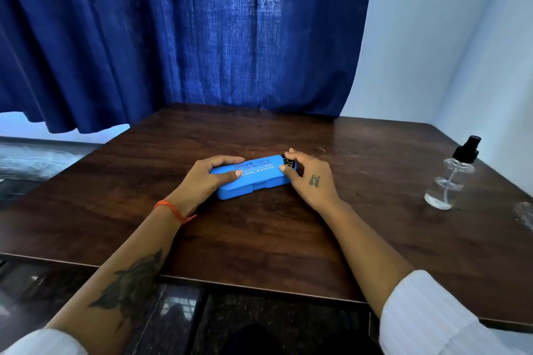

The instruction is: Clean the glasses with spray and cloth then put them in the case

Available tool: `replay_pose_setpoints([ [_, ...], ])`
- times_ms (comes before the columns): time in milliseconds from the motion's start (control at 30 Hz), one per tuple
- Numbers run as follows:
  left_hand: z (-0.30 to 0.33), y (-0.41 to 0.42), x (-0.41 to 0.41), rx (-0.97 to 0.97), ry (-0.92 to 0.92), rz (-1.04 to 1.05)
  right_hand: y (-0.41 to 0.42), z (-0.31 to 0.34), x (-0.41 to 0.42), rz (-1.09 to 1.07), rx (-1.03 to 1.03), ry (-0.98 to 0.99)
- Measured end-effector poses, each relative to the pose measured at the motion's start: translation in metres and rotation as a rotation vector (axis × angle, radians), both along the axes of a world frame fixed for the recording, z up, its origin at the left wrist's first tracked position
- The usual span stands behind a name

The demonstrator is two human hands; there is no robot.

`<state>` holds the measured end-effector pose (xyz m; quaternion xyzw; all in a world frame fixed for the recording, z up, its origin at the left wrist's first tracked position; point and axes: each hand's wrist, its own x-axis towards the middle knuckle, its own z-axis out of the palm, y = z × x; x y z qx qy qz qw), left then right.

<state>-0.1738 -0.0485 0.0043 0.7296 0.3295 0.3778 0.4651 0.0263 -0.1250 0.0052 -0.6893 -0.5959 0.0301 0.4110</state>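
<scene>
One blue glasses case [253,177] is recorded, lid down, lying flat on the dark wooden table [259,239] between the two hands. Gold lettering is printed on its lid; a dark patch is seen at its right end, too small to make out.

Two hands are counted, both on the case. The left hand [206,179] is curled round the left end: the fingers are wrapped over the far edge and the thumb is laid along the lid, its tip near the lettering. The right hand [307,174] is closed on the right end, the fingertips set on the top far corner and the thumb pressed against the near side. Neither hand is spread flat.

One clear spray bottle [448,179] with a black pump top is listed, upright, well to the right of the right hand and apart from the case; a little liquid is seen at its bottom.

One orange thread [173,210] is tied round the left wrist. Two white sleeves are noted, pushed up the forearms.

One blue curtain [187,37] is hung beyond the table, behind the hands.

No glasses or cloth can be made out; the case's contents are hidden.
</scene>
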Motion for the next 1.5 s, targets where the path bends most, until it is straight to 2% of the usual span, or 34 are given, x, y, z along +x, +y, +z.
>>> replay_pose_setpoints([
  [100, -0.002, 0.001, -0.003, 0.042, 0.064, -0.028, 0.000, 0.000, 0.001, -0.026, -0.034, -0.124],
  [200, -0.005, -0.001, -0.004, 0.093, 0.119, 0.008, -0.001, 0.000, -0.001, -0.029, -0.050, -0.161],
  [333, -0.009, -0.007, -0.001, 0.346, 0.226, 0.259, -0.003, 0.000, -0.007, -0.054, -0.053, -0.108],
  [533, -0.012, -0.008, 0.012, 0.051, 0.105, 0.380, -0.003, 0.006, -0.015, -0.053, -0.135, 0.121],
  [700, -0.008, -0.010, 0.036, -0.054, 0.003, 0.396, -0.010, 0.019, -0.009, -0.088, -0.179, 0.300],
  [833, -0.004, -0.018, 0.066, -0.131, -0.028, 0.342, -0.022, 0.028, 0.012, -0.188, -0.167, 0.313],
  [1100, 0.005, -0.050, 0.138, -0.128, 0.000, 0.216, -0.062, 0.030, 0.073, -0.447, -0.116, 0.430],
  [1333, 0.014, -0.075, 0.165, -0.129, 0.035, 0.145, -0.086, 0.026, 0.084, -0.610, -0.121, 0.534],
  [1500, 0.019, -0.082, 0.169, -0.086, 0.171, 0.092, -0.091, 0.034, 0.080, -0.659, -0.171, 0.517],
])
